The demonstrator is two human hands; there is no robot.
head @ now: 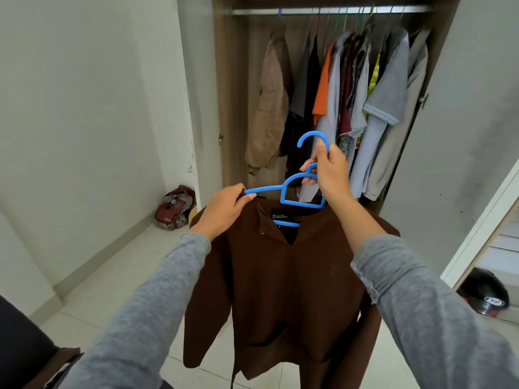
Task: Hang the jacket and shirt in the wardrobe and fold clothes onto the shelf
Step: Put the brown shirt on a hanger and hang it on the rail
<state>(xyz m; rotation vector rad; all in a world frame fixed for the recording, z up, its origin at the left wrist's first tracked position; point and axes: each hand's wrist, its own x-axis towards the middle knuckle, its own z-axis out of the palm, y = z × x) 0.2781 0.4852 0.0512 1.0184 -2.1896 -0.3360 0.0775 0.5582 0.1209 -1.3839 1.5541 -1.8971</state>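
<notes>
Left hand (224, 209) pinching left tip of hanger (300, 204) at shoulder of shirt (280, 276), thumb on top. Right hand (328, 172) gripping hanger neck just below hook, fingers curled. Shirt hanging in front of person, hanger partly inside collar, facing open wardrobe (224, 80). Jacket (269, 108) hanging at left end of rail (309, 11); other clothes crowding right.
</notes>
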